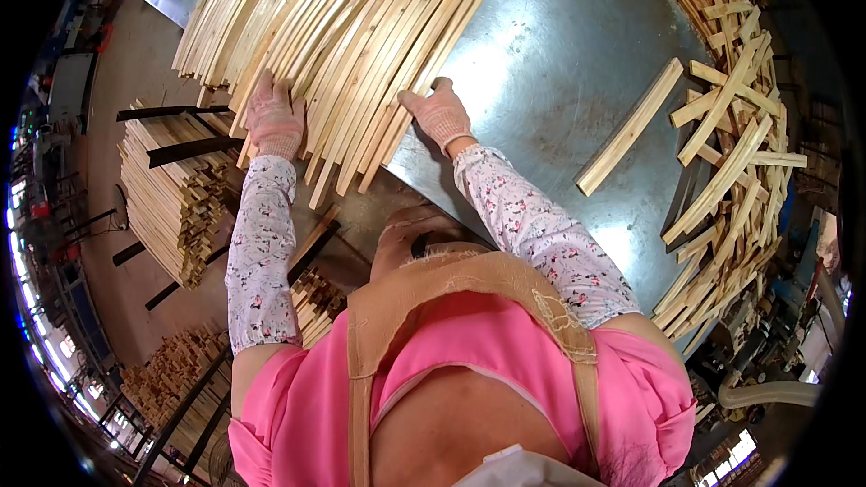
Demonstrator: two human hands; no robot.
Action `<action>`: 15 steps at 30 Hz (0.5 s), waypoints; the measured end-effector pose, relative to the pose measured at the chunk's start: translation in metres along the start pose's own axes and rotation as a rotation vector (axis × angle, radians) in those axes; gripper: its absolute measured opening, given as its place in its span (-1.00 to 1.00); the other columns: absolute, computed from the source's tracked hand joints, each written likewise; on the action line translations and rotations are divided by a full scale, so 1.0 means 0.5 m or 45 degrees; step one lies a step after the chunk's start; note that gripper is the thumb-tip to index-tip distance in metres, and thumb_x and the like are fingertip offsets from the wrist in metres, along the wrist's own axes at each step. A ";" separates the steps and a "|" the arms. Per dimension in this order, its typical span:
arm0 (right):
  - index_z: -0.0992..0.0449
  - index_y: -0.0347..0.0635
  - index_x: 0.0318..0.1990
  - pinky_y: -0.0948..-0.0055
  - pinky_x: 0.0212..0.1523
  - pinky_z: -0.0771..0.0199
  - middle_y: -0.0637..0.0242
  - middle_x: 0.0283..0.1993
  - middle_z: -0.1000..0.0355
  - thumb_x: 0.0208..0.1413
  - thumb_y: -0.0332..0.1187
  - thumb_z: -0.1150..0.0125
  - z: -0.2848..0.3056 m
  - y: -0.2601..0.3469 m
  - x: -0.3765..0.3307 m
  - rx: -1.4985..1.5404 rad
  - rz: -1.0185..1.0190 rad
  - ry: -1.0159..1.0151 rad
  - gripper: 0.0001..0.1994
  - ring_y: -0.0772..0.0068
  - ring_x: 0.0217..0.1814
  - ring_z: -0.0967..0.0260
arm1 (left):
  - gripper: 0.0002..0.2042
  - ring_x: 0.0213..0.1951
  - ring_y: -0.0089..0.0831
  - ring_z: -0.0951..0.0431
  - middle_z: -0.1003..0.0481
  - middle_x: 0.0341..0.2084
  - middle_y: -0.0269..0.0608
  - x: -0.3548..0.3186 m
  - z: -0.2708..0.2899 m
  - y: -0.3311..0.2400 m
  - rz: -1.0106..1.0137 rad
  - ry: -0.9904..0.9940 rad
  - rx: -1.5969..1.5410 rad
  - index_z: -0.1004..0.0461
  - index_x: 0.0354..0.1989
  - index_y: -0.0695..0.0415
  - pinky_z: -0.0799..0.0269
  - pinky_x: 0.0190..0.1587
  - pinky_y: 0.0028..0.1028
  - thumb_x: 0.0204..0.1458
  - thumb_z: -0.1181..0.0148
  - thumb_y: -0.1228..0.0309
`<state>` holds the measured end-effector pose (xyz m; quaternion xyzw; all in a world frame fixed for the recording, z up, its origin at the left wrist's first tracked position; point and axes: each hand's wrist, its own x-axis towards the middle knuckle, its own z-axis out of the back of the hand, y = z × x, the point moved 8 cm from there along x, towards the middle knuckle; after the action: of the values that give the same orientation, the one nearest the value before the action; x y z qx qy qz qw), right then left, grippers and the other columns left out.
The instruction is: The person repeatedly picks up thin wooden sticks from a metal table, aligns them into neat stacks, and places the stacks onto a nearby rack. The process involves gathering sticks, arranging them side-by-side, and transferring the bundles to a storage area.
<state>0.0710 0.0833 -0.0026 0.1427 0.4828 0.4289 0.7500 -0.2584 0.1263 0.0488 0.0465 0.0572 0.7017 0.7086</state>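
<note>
Beyond the worktop's left edge, lower down, stands a stacked pile of short pale wooden slats (171,203) crossed by dark metal bars (180,151). On the shiny grey sheet-metal worktop (559,63) a wide batch of long pale wooden strips (343,27) lies side by side, their near ends overhanging its near edge. The gloved left hand (273,119) lies flat with spread fingers on the near left ends of these strips, pressing rather than gripping. The gloved right hand (439,111) rests open against the batch's right side near the worktop's near edge, clasping nothing. Farther right a single pale wooden strip (630,126) lies alone on the metal. Along the right edge sprawls a loose heap of pale wooden offcuts (735,153).
</note>
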 end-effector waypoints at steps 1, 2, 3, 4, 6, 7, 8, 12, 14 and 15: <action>-0.32 -0.51 0.30 0.09 0.15 -0.64 -0.30 0.05 -0.61 0.12 0.09 -0.41 0.003 -0.006 0.004 0.024 0.019 -0.041 -0.15 -0.22 0.09 -0.65 | -0.38 0.51 -0.03 -0.26 -0.25 0.53 -0.06 0.005 -0.003 0.009 0.001 -0.024 -0.078 -0.34 0.49 -0.11 -0.16 0.52 -0.10 0.28 -0.27 0.03; -0.33 -0.54 0.28 0.12 0.09 -0.67 -0.22 0.01 -0.62 0.14 -0.07 -0.38 0.004 -0.024 0.017 0.032 -0.013 -0.089 -0.25 -0.13 0.05 -0.67 | -0.32 0.51 -0.02 -0.25 -0.24 0.54 -0.06 0.012 -0.003 0.006 -0.013 -0.044 -0.160 -0.29 0.52 -0.15 -0.15 0.53 -0.10 0.24 -0.32 0.05; -0.32 -0.54 0.30 0.16 0.03 -0.68 -0.18 -0.02 -0.61 0.15 -0.09 -0.38 -0.006 -0.044 0.023 0.242 -0.036 -0.003 -0.26 -0.06 0.00 -0.67 | -0.26 0.52 -0.02 -0.24 -0.24 0.54 -0.06 0.012 0.005 0.005 -0.016 -0.062 -0.237 -0.23 0.55 -0.19 -0.14 0.53 -0.09 0.20 -0.37 0.07; -0.30 -0.54 0.32 0.19 -0.02 -0.70 -0.15 -0.05 -0.60 0.16 -0.11 -0.38 -0.008 -0.068 0.027 0.454 -0.058 0.083 -0.26 0.01 -0.05 -0.67 | -0.16 0.53 -0.05 -0.21 -0.23 0.55 -0.09 0.016 -0.001 0.009 0.050 0.036 -0.203 -0.12 0.62 -0.18 -0.10 0.55 -0.11 0.18 -0.37 0.07; -0.37 -0.46 0.28 0.29 -0.22 -0.69 0.05 -0.21 -0.54 0.22 -0.28 -0.30 0.009 -0.090 0.018 0.862 0.010 0.040 -0.44 0.26 -0.24 -0.62 | -0.15 0.53 -0.06 -0.21 -0.21 0.56 -0.07 0.018 0.013 0.008 0.077 0.096 -0.154 -0.10 0.63 -0.18 -0.08 0.55 -0.08 0.18 -0.37 0.07; -0.39 -0.43 0.28 0.27 -0.18 -0.69 0.05 -0.19 -0.56 0.22 -0.27 -0.30 0.024 -0.109 0.016 0.854 0.072 0.011 -0.45 0.25 -0.22 -0.62 | -0.15 0.54 -0.06 -0.21 -0.20 0.56 -0.06 0.020 0.020 0.003 0.089 0.124 -0.131 -0.10 0.63 -0.18 -0.07 0.55 -0.07 0.18 -0.37 0.07; -0.42 -0.41 0.28 0.26 -0.15 -0.68 0.05 -0.17 -0.57 0.21 -0.26 -0.30 0.049 -0.136 0.015 0.837 0.135 -0.011 -0.45 0.24 -0.20 -0.61 | -0.14 0.55 -0.11 -0.19 -0.17 0.58 -0.08 0.018 0.031 0.000 0.112 0.109 -0.006 -0.07 0.65 -0.21 -0.01 0.58 -0.05 0.20 -0.36 0.05; -0.43 -0.33 0.40 0.23 0.15 -0.60 -0.08 0.11 -0.64 0.16 -0.24 -0.32 0.227 -0.109 -0.055 0.076 0.604 -0.047 -0.35 0.20 0.08 -0.62 | -0.20 0.66 -0.19 0.05 -0.04 0.65 -0.13 0.031 0.187 -0.168 -0.121 0.292 0.436 0.01 0.69 -0.28 0.31 0.68 -0.02 0.35 0.01 -0.27; -0.49 -0.03 0.39 0.13 0.27 -0.56 0.04 0.15 -0.65 0.14 -0.16 -0.31 0.273 -0.034 -0.100 -0.345 0.522 0.172 -0.38 -0.09 0.20 -0.57 | -0.27 0.65 -0.16 0.03 -0.12 0.60 -0.14 -0.012 0.264 -0.277 -0.639 -0.184 0.221 -0.16 0.59 -0.20 0.32 0.67 0.09 0.33 0.00 -0.25; -0.51 0.04 0.37 0.12 0.26 -0.56 0.08 0.10 -0.67 0.13 -0.15 -0.31 0.295 0.010 -0.134 -0.541 0.506 0.244 -0.40 -0.08 0.19 -0.57 | -0.31 0.60 -0.10 -0.09 -0.24 0.52 -0.09 -0.037 0.292 -0.335 -0.958 -0.405 -0.009 -0.30 0.51 -0.13 0.28 0.66 0.17 0.29 -0.15 -0.19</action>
<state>0.1822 0.0633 0.1135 0.0333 0.4136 0.6701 0.6155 -0.0713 0.1081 0.1690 0.1278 -0.0425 0.3777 0.9161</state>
